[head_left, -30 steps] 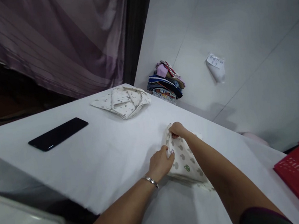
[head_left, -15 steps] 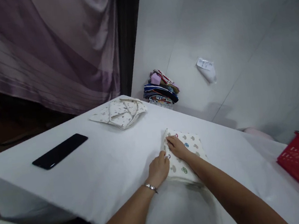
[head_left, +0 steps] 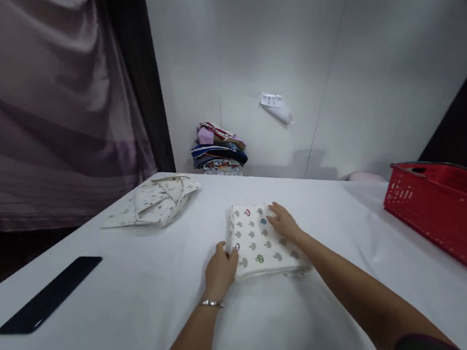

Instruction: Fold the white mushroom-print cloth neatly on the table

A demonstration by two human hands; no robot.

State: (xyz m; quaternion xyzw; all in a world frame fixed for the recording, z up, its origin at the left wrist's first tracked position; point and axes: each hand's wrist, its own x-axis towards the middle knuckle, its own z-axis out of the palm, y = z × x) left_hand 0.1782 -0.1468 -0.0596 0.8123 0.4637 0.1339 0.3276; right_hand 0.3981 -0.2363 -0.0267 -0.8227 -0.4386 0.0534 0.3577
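Observation:
A folded white cloth (head_left: 258, 237) printed with grey and coloured mushrooms lies flat on the white-covered table (head_left: 155, 298), several layers thick. At its left edge, my left hand (head_left: 220, 270) holds the fold, with the thumb over the top and the fingers beside it. My right hand (head_left: 282, 223) rests on the upper right part of the cloth, fingers spread and gripping nothing. A bracelet circles my left wrist.
A folded white patterned garment (head_left: 155, 201) lies at the table's far left, behind a black phone-like slab (head_left: 50, 294). Stacked clothes (head_left: 218, 148) stand by the wall beyond the table. On the right sits a red plastic basket (head_left: 446, 211).
The view has turned right and levelled. My right hand has slid from the cloth's left edge toward its upper right, its fingers opening out. My left hand stays at the left edge.

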